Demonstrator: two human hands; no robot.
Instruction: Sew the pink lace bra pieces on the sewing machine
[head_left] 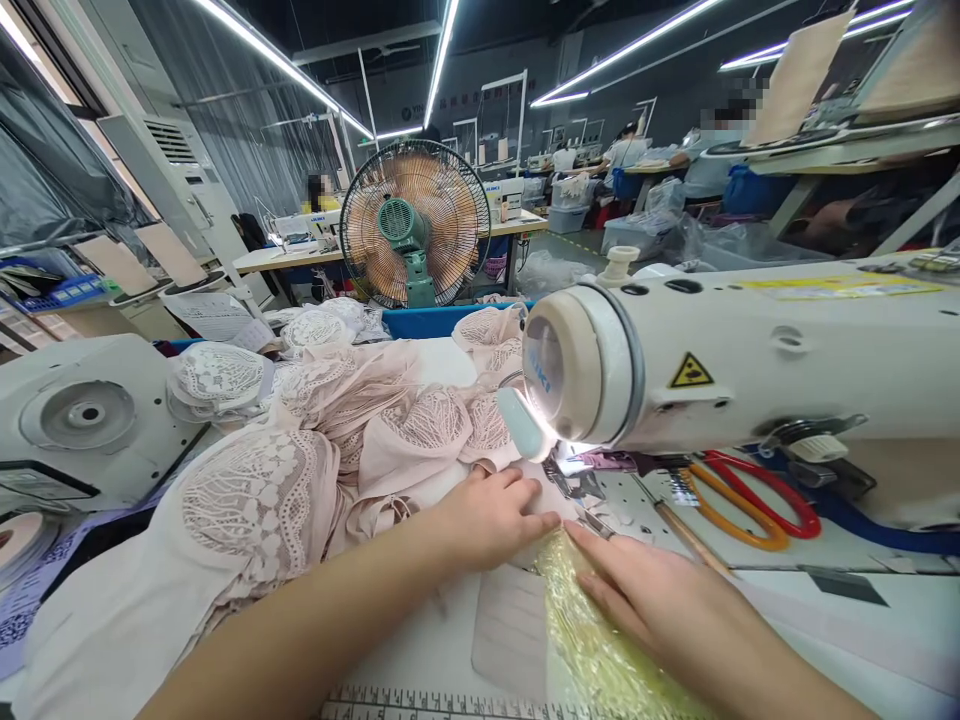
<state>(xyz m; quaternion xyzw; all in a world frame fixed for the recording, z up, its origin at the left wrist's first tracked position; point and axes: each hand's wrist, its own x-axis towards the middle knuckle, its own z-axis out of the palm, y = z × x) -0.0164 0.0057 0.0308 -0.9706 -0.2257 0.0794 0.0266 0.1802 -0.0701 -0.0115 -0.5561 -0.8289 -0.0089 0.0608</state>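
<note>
My left hand (491, 515) lies flat on pale pink fabric (390, 440) just left of the presser foot (574, 485), fingers stretched toward the needle. My right hand (645, 590) rests with fingers extended on a strip of yellow lace (592, 640), fingertips close to the presser foot. The yellow lace runs from under the foot toward me. The white sewing machine head (720, 350) hangs over both hands, its lamp lit. A heap of pink lace-trimmed garments (262, 490) is piled to the left.
Red and orange scissors (750, 500) lie behind the needle on the machine bed. Another machine (82, 420) sits at left. A standing fan (415, 225) faces me beyond a blue bin (435, 318). Other people work at distant tables. A ruler strip (420, 700) edges the table.
</note>
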